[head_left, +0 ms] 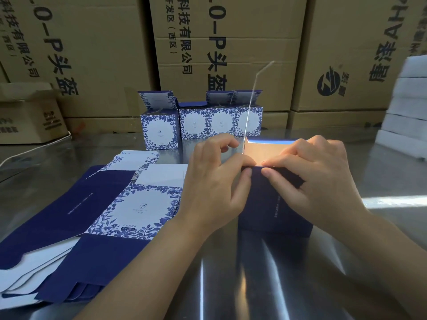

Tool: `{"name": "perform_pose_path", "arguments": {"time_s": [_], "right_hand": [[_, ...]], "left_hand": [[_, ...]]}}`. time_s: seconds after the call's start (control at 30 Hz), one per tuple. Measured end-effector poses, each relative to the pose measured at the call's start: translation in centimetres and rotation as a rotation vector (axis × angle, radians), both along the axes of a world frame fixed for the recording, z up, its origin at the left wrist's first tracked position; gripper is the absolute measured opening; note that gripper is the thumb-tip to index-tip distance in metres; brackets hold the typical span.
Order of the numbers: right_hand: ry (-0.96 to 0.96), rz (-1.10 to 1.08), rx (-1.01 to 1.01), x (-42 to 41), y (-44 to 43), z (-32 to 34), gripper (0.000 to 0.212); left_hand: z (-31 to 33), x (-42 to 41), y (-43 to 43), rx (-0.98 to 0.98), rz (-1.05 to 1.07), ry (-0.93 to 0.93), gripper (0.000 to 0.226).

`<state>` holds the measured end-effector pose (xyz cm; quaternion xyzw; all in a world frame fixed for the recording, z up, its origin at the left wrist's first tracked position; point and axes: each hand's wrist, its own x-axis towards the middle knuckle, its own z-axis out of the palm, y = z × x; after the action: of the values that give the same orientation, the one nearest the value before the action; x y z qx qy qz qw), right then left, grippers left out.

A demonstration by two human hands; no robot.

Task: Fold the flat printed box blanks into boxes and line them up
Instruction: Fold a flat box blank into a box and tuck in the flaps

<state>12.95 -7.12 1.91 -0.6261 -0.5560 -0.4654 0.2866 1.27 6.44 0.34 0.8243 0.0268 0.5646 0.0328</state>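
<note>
- Half-folded box upright on worktop, front centre.
- Left hand and right hand: grip pinched on its top edge.
- Flat blanks just left, finished boxes lined up behind.

Four folded boxes. One half-folded box. One stack of flat blanks, sheets too overlapped to count. Three big cartons, one small open carton.

Matt card box — glossy metal table
</note>
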Motion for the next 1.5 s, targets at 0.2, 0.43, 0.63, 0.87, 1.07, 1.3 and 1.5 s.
{"name": "perform_pose_path", "arguments": {"time_s": [0.2, 0.43, 0.63, 0.87, 1.07, 1.3, 1.5], "right_hand": [[0.028, -0.005, -0.008, -0.2, -0.1, 0.0, 0.023], [0.068, -0.046, -0.002, 0.0, -0.1, 0.1, 0.023], [0.102, -0.098, -0.030, 0.3, -0.1, 0.0, 0.013], [0.170, -0.048, -0.046, 0.1, 0.1, 0.1, 0.010], [0.168, -0.006, -0.057, -0.5, 0.3, -0.2, 0.010], [0.122, 0.012, -0.037, -0.7, 0.4, -0.4, 0.011], [0.162, -0.150, 0.045, -0.7, 0.1, -0.2, 0.018]], "left_hand": [[0.4, -0.3, 0.2, 0.087, 0.028, -0.019, 0.010], [0.6, -0.4, 0.5, 0.056, 0.086, 0.002, 0.005], [0.5, -0.5, 0.7, 0.053, 0.174, 0.022, 0.005], [0.4, -0.3, 0.5, 0.074, 0.142, -0.017, 0.010], [0.3, 0.0, 0.0, 0.209, 0.110, -0.059, 0.011], [0.4, -0.1, 0.1, 0.190, 0.125, -0.026, 0.013], [0.5, -0.1, 0.2, 0.184, 0.160, -0.008, 0.007]]}}
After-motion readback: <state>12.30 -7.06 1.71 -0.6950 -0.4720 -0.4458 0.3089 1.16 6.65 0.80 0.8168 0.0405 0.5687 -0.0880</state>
